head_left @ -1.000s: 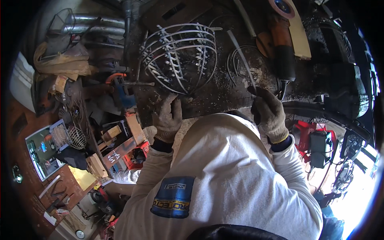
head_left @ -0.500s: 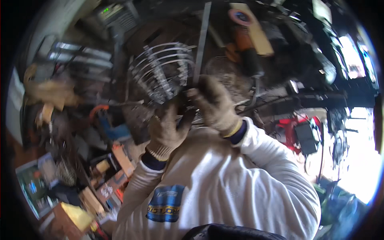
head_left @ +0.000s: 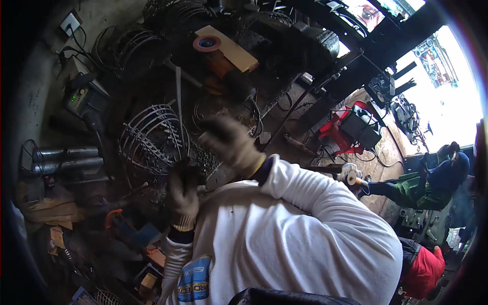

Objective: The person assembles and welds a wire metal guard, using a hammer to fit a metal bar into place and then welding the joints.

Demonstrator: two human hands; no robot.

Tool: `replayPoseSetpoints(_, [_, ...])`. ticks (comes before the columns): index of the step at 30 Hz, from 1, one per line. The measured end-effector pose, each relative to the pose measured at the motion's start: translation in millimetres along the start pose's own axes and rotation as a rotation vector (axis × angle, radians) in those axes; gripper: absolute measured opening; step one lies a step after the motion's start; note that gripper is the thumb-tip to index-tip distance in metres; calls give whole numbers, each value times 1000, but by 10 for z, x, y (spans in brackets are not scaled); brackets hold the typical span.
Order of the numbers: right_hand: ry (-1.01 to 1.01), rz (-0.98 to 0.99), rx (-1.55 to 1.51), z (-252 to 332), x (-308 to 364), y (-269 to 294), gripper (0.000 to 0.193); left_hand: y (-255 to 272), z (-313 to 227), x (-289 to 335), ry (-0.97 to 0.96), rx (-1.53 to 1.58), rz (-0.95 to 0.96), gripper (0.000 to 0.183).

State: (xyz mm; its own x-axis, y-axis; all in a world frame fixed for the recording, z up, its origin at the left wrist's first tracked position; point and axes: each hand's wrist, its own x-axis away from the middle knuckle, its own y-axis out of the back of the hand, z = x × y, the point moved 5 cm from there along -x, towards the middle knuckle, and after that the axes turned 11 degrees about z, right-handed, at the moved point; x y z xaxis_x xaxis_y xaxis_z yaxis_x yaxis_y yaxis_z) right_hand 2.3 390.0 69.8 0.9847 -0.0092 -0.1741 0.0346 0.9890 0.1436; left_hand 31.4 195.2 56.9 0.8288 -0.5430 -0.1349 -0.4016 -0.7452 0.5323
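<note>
My left hand (head_left: 183, 195), in a knitted work glove with dark fingers, is closed low in front of me at the lower end of a narrow flat metal strip (head_left: 179, 94). Its fingertips are dark and partly hidden, but the strip runs down to them. Beside the strip, to the left, is a rounded cage of bent metal rods (head_left: 152, 133). My right hand (head_left: 231, 145), gloved too, is lifted to the right of the strip and apart from it. Motion smears its fingers. Beyond the hands lies an orange and black angle grinder (head_left: 226, 73) with a round disc.
A wooden board (head_left: 236, 53) lies under the grinder's disc. Metal tubes (head_left: 68, 158) and a machine with a green display (head_left: 84, 96) are at the left. A red chair-like frame (head_left: 338, 132) stands right. Another person in green (head_left: 432, 188) works at the far right, near someone's red clothing (head_left: 426, 273).
My right hand has come away from the strip and my left hand. The view has turned, so the cage, strip and grinder appear further left, and people at the right have come into view.
</note>
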Motion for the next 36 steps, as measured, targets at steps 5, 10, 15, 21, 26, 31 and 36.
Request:
replayPoseSetpoints(5, [-140, -1012, 179, -956, 46, 1935, 51, 206, 121, 420, 168, 560, -383, 25])
replayPoseSetpoints(10, [-434, -1033, 443, -1201, -26, 2822, 59, 357, 346, 666, 251, 464, -421, 25])
replayPoseSetpoints(15, [-469, -1122, 469, -1237, -130, 2956, 43, 371, 196, 537, 253, 339, -388, 24])
replayPoseSetpoints(21, [-505, -1102, 525, -1222, -131, 3027, 48, 329, 284, 530, 296, 263, -387, 22])
replayPoseSetpoints(26, [-371, -1186, 518, -451, -210, 3012, 50, 315, 298, 549, 307, 363, -362, 20])
replayPoseSetpoints(31, [150, -1094, 524, -34, -224, 2910, 33, 287, 533, 631, 244, 205, -384, 23])
replayPoseSetpoints(36, [346, -682, 948, 109, 176, 2260, 21, 431, -306, 336, 25, -257, -282, 14])
